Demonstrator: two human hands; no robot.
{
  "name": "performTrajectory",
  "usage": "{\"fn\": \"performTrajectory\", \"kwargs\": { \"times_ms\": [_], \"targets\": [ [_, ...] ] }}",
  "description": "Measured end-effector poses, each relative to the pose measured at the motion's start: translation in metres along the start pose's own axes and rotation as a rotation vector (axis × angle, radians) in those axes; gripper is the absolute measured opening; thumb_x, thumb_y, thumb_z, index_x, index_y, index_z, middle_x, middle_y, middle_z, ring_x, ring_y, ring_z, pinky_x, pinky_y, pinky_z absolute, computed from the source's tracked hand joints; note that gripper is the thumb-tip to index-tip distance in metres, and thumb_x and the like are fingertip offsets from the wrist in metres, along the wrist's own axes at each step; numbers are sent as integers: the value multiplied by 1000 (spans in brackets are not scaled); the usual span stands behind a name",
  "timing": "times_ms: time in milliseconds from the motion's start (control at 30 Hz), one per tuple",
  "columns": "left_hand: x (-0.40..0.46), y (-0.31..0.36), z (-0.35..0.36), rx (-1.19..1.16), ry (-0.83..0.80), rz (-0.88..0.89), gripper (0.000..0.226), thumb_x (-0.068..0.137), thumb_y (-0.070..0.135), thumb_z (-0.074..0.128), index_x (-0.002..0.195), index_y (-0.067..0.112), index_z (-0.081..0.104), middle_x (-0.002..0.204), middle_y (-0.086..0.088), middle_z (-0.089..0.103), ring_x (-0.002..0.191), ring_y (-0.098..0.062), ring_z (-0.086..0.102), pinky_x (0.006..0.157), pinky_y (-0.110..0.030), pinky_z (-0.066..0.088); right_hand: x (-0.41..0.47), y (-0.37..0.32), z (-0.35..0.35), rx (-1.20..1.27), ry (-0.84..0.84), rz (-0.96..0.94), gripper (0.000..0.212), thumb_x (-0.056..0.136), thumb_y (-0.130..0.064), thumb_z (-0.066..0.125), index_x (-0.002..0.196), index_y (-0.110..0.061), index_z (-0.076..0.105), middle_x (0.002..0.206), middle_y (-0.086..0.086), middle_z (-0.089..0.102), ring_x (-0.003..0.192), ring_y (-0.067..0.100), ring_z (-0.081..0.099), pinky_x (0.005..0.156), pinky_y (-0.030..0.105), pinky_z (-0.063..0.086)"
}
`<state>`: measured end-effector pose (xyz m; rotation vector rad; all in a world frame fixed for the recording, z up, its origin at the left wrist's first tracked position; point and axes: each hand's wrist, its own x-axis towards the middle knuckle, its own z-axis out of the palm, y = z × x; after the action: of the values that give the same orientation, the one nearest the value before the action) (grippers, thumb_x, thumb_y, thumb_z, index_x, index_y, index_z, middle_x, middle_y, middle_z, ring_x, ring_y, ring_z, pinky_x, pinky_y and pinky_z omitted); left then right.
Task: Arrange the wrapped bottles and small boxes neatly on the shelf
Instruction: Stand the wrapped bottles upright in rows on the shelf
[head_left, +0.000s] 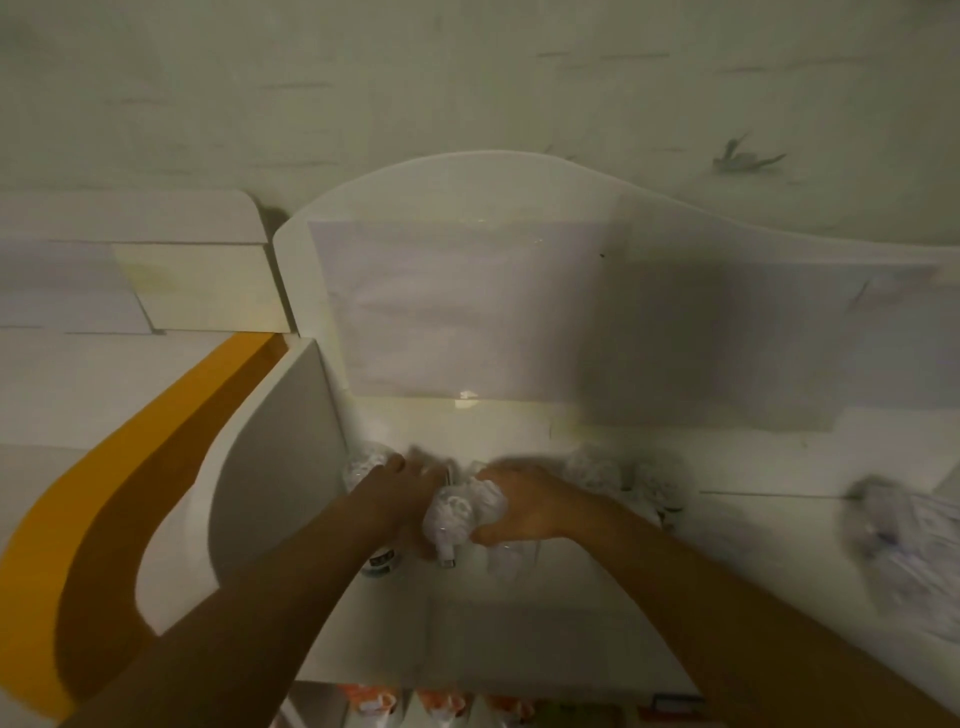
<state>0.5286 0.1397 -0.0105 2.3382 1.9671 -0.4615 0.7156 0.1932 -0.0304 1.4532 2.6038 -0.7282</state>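
Both my hands meet over a bottle wrapped in clear crinkled plastic (457, 512) on the white top shelf (519, 613). My right hand (524, 506) grips its right side, fingers curled over the top and thumb beneath. My left hand (402, 486) reaches over its left side; motion blur hides the fingers, so its grip is unclear. Another wrapped bottle (363, 465) stands by the left wall behind my left hand. Two more wrapped bottles (595, 470) (657, 483) stand to the right. A blurred wrapped bundle (883, 525) lies at the far right.
A white curved side panel (270, 467) closes the shelf's left end, with an orange curved band (104, 519) beyond it. A white back panel (467, 312) rises behind the shelf. Orange-topped packages (436, 701) stand on the lower shelf. Cream boxes (202, 286) sit at the upper left.
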Motion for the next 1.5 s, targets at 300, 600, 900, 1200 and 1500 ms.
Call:
{"fn": "performTrajectory", "kwargs": {
  "times_ms": [300,600,900,1200,1500],
  "targets": [
    [-2,17,4,-204,-29,66,108,71,52,76,151,31,6,155,-8,18,140,-34,24,112,-46,30,-17,9,-11,19,14,39,86,63,-64,67,135,-22,47,135,1,56,115,20,57,94,34,49],
    [9,41,7,-190,-12,128,113,72,49,76,151,24,-1,160,-4,8,146,-29,10,116,-48,22,-36,33,-14,16,38,86,79,82,-50,68,147,-18,34,153,3,37,136,19,40,108,31,36],
    [-4,7,9,-164,105,61,87,85,44,64,152,25,11,161,0,9,147,-23,7,117,-47,13,-41,32,-16,49,139,-7,57,88,-42,63,138,-20,45,146,3,44,133,19,42,108,35,37],
    [-17,-38,39,-444,269,-254,76,91,58,47,151,24,15,161,-1,-1,147,-28,4,118,-46,17,-21,-6,0,49,203,-72,66,85,-65,52,140,-29,42,150,-1,40,136,24,39,109,45,36],
    [-23,-29,45,-505,384,-125,68,87,30,63,145,32,27,157,0,16,141,-27,7,116,-42,19,-25,-15,14,-177,156,-118,71,82,-49,60,146,-32,32,155,-1,32,141,27,30,113,48,28]
  ]
}}
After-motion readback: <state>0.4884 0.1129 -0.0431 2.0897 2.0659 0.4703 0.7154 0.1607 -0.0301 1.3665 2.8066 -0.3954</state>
